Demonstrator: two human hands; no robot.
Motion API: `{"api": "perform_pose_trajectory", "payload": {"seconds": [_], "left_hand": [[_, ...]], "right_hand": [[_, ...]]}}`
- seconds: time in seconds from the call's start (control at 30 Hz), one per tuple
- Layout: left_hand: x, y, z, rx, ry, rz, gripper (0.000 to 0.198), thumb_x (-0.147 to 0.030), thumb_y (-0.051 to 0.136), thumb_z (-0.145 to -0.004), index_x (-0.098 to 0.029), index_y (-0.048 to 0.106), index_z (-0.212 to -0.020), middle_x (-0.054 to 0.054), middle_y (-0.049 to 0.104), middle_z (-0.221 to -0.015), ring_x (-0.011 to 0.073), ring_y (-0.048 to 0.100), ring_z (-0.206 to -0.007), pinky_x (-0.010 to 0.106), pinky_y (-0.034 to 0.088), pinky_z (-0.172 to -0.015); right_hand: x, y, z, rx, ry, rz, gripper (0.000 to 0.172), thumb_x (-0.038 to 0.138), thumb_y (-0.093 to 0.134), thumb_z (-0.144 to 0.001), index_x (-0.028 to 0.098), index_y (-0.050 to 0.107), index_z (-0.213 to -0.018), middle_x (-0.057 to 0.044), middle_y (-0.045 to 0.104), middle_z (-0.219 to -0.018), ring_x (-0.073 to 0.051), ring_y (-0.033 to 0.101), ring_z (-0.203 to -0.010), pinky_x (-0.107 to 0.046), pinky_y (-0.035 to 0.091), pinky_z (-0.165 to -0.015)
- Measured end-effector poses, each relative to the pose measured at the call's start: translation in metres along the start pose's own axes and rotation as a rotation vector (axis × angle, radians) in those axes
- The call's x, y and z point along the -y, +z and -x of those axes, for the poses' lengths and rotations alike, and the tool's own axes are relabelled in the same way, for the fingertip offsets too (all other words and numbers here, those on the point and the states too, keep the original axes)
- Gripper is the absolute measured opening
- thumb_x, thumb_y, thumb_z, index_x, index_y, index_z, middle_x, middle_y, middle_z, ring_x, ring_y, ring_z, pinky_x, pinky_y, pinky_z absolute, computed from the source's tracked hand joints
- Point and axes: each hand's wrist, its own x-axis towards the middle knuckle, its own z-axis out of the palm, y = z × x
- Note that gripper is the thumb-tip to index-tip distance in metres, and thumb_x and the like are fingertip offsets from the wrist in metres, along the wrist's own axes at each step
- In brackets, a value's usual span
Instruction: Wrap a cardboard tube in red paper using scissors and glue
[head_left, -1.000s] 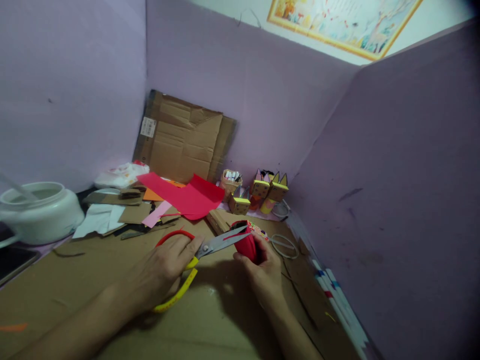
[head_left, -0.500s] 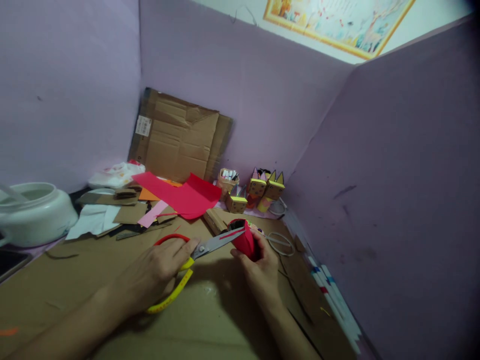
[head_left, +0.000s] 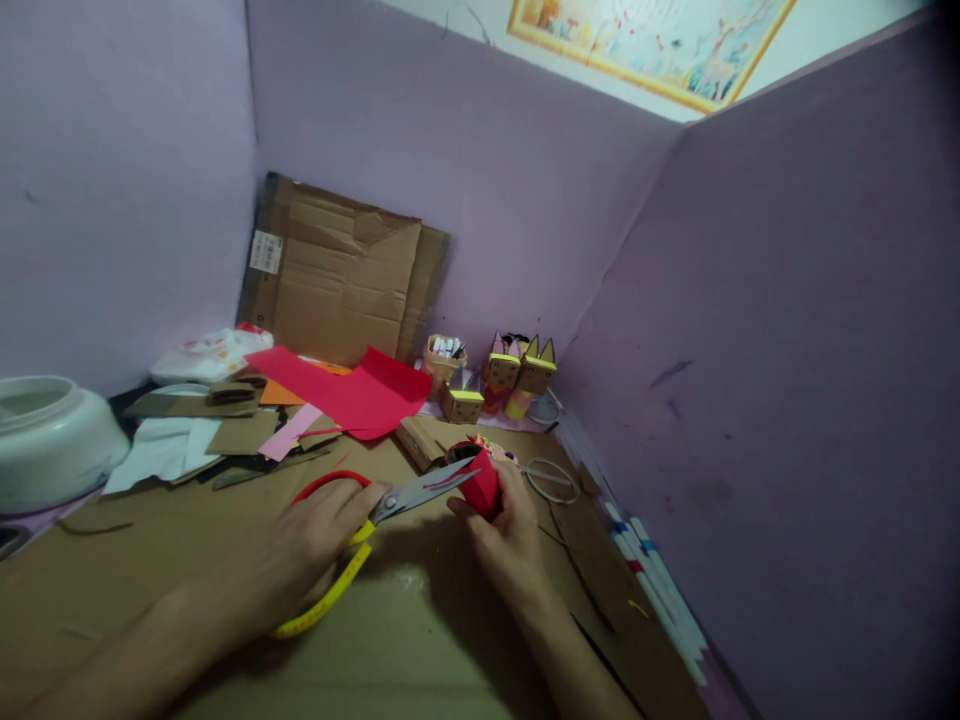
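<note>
My left hand (head_left: 315, 540) is closed round the handles of a pair of scissors (head_left: 409, 498), one handle red and the other yellow. The blades point right, slightly parted, and their tips reach the near rim of a small red paper-covered tube (head_left: 482, 487). My right hand (head_left: 506, 535) grips that tube from the right with fingers and thumb. The inside of the tube looks dark. Whether the blades are cutting the paper at this moment I cannot tell.
Red paper (head_left: 367, 395), a pink strip (head_left: 290, 432) and cardboard scraps lie behind my hands. Several cardboard figures with pointed ears (head_left: 463, 398) stand at the back. A tape ring (head_left: 551, 482) and white marker pens (head_left: 660, 585) lie right. A white pot (head_left: 60, 450) stands left.
The view has shifted a little, so most things appear further left. The red tube is turned slightly in my right hand, and the blades are still at its rim.
</note>
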Motion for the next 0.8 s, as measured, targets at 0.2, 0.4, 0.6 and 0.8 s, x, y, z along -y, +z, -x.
{"api": "perform_pose_trajectory", "payload": {"seconds": [0.2, 0.4, 0.6, 0.8], "left_hand": [[-0.001, 0.001, 0.001, -0.061, 0.009, -0.060, 0.051, -0.008, 0.035, -0.081, -0.020, 0.034, -0.131, 0.011, 0.057, -0.107, 0.0220, 0.057, -0.088, 0.032, 0.049, -0.074], [0.005, 0.004, 0.004, -0.106, 0.069, -0.105, 0.057, -0.005, 0.033, -0.080, -0.021, 0.030, -0.135, 0.010, 0.062, -0.105, 0.0214, 0.062, -0.086, 0.029, 0.051, -0.072], [0.011, 0.008, 0.008, -0.150, 0.133, -0.118, 0.060, -0.007, 0.034, -0.081, -0.022, 0.025, -0.138, 0.010, 0.064, -0.104, 0.0220, 0.064, -0.082, 0.030, 0.053, -0.069], [0.012, 0.011, 0.009, -0.080, 0.014, -0.046, 0.058, -0.008, 0.037, -0.079, -0.024, 0.034, -0.135, 0.008, 0.063, -0.110, 0.0209, 0.063, -0.090, 0.029, 0.051, -0.079]], "right_hand": [[0.001, 0.001, 0.003, 0.000, -0.051, 0.033, 0.037, 0.012, 0.063, -0.073, 0.023, 0.058, -0.108, -0.006, 0.063, -0.106, -0.024, 0.056, -0.098, -0.038, 0.043, -0.087], [-0.003, 0.002, 0.004, -0.023, -0.046, 0.024, 0.040, 0.014, 0.062, -0.073, 0.024, 0.057, -0.112, -0.006, 0.063, -0.106, -0.025, 0.056, -0.097, -0.039, 0.044, -0.085], [-0.003, 0.003, 0.005, -0.017, 0.036, 0.019, 0.040, 0.016, 0.063, -0.072, 0.022, 0.059, -0.112, -0.006, 0.066, -0.105, -0.024, 0.060, -0.091, -0.037, 0.046, -0.081], [0.002, -0.002, 0.005, 0.005, 0.030, 0.107, 0.044, 0.024, 0.065, -0.073, 0.020, 0.057, -0.116, -0.008, 0.067, -0.106, -0.026, 0.061, -0.093, -0.038, 0.047, -0.080]]}}
